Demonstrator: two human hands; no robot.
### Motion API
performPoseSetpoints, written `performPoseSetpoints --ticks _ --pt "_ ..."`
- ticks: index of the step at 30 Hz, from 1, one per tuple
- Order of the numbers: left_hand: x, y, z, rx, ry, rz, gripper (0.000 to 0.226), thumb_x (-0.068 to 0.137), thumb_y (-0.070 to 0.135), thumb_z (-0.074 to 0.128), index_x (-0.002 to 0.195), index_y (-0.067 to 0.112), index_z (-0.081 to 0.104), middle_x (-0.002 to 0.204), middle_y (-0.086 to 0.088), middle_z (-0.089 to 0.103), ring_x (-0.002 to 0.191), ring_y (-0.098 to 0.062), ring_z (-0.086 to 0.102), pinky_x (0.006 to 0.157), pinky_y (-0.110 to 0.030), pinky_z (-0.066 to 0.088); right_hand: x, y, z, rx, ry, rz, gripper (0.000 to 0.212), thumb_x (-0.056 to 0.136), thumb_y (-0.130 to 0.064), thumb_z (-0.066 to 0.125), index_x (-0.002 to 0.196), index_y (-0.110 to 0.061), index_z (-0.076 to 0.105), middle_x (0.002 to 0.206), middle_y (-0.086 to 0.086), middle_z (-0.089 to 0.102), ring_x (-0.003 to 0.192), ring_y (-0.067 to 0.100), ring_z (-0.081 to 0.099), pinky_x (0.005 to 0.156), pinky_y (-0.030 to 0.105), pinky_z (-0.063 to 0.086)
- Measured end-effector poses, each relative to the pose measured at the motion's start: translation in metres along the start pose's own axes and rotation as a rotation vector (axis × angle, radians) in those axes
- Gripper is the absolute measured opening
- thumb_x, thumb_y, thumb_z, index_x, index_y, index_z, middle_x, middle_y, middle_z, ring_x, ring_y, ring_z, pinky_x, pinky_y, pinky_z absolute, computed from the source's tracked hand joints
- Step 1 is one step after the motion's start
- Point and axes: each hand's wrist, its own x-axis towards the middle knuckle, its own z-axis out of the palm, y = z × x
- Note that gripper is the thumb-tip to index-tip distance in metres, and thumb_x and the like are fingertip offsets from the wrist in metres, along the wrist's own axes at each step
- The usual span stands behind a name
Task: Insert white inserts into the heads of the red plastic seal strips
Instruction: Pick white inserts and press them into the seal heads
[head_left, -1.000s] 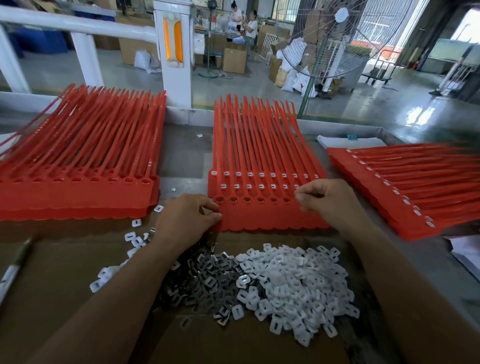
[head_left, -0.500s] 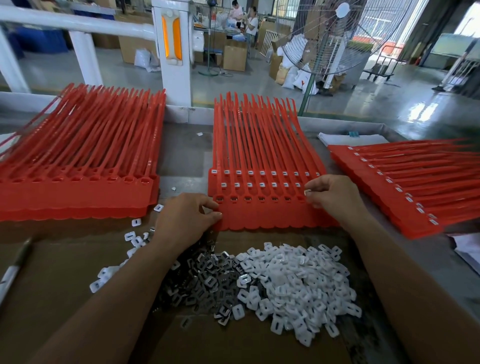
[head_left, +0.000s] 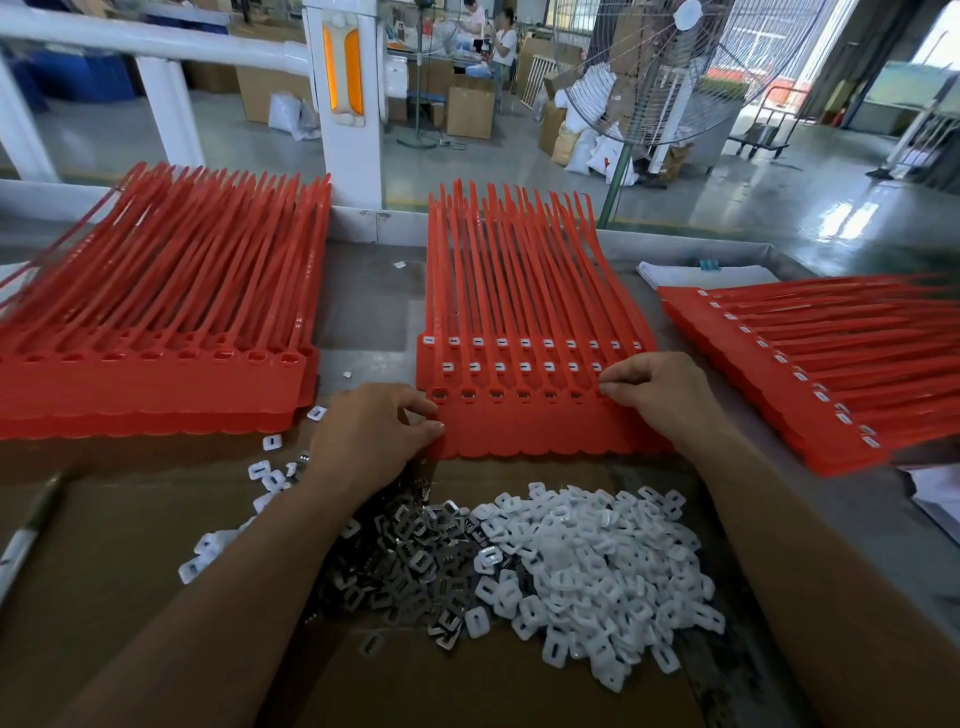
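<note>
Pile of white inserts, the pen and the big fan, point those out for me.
pile of white inserts (head_left: 597, 561), head view, middle of the heap.
pen (head_left: 28, 530), head view, middle of its barrel.
fan (head_left: 649, 78), head view, on the wire grille.

We look at a bright, daylit hall. Light pours in through the doorway (head_left: 940, 36) at the far right, which is blown out to white, and leaves a glare patch on the shiny floor (head_left: 847, 218). Our bench (head_left: 363, 312) is dimmer: soft shadows lie on the cardboard (head_left: 130, 571) below the left stack of red strips (head_left: 156, 312) and under the left hand (head_left: 374, 431). The white inserts (head_left: 587, 561) and the middle stack of red strips (head_left: 519, 312) are sharp and evenly lit. The right stack of red strips (head_left: 831, 364) smears toward the edge, and the pen (head_left: 31, 525) is soft. The wide lens bends the white rail (head_left: 156, 44) and the fan (head_left: 654, 67); the people far back (head_left: 498, 36) are blurry.
</note>
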Motion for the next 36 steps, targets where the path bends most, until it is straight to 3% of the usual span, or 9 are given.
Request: performPoseSetpoints --ticks 6,11,16,22,30,33,36 --pt "-0.001 0.000 -0.001 -0.003 -0.003 -0.007 0.018 0.076 0.029 0.071 0.093 0.024 0.070 0.063 0.025 0.046 0.059 0.005 0.048 0.053 -0.017 0.036 0.000 -0.001 0.006 -0.130 0.003 0.012 0.013 0.077 -0.013 0.070 0.089 -0.017 0.074 0.092 -0.002 0.069 0.090 0.010 0.058 0.081 0.024 0.040" --pt "-0.001 0.001 0.000 -0.012 0.003 -0.007 0.018 0.076 0.028 0.071 0.093 0.024 0.071 0.062 0.025 0.047 0.058 0.005 0.048 0.055 -0.019 0.037 -0.007 -0.003 0.004 -0.269 0.029 -0.083 0.020 0.084 -0.017 0.064 0.102 -0.015 0.071 0.108 0.003 0.067 0.104 0.014 0.057 0.083 0.017 0.031" --pt "-0.001 0.000 0.000 -0.017 0.003 -0.006 0.018 0.075 0.028 0.071 0.093 0.023 0.071 0.061 0.026 0.045 0.058 0.005 0.047 0.055 -0.020 0.037 -0.016 0.000 0.009 -0.475 0.001 -0.144 0.029 0.093 -0.018 0.050 0.119 -0.019 0.062 0.114 0.004 0.054 0.108 0.017 0.047 0.082 0.021 0.030" --pt "0.001 0.000 0.000 -0.005 0.006 -0.009 0.018 0.075 0.030 0.071 0.092 0.025 0.071 0.061 0.025 0.047 0.059 0.004 0.047 0.055 -0.021 0.036 -0.021 0.002 0.011 -0.574 -0.017 -0.219 0.032 0.095 -0.015 0.044 0.124 -0.020 0.059 0.113 0.003 0.053 0.109 0.019 0.043 0.085 0.027 0.036" --pt "0.002 0.000 0.000 0.001 0.005 -0.020 0.018 0.075 0.031 0.071 0.092 0.026 0.071 0.062 0.019 0.051 0.060 0.001 0.049 0.054 -0.021 0.035 -0.014 -0.004 -0.007 -0.241 0.014 -0.107 0.029 0.091 -0.006 0.049 0.114 -0.013 0.065 0.123 0.008 0.059 0.113 0.019 0.052 0.084 0.016 0.029" --pt "0.002 0.000 0.000 -0.001 0.003 -0.025 0.017 0.075 0.031 0.071 0.092 0.026 0.071 0.062 0.018 0.052 0.059 0.001 0.049 0.052 -0.020 0.035 -0.018 -0.017 -0.010 -0.186 0.034 -0.138 0.024 0.088 -0.007 0.055 0.107 -0.014 0.069 0.115 0.003 0.065 0.100 0.009 0.055 0.078 0.011 0.031" --pt "0.002 0.000 -0.001 0.009 0.000 -0.022 0.018 0.075 0.031 0.071 0.092 0.026 0.071 0.062 0.018 0.051 0.059 0.001 0.048 0.053 -0.020 0.034 -0.030 -0.036 -0.008 -0.173 -0.056 -0.223 0.020 0.087 -0.012 0.059 0.102 -0.016 0.071 0.100 -0.008 0.065 0.082 -0.008 0.051 0.067 -0.001 0.032"
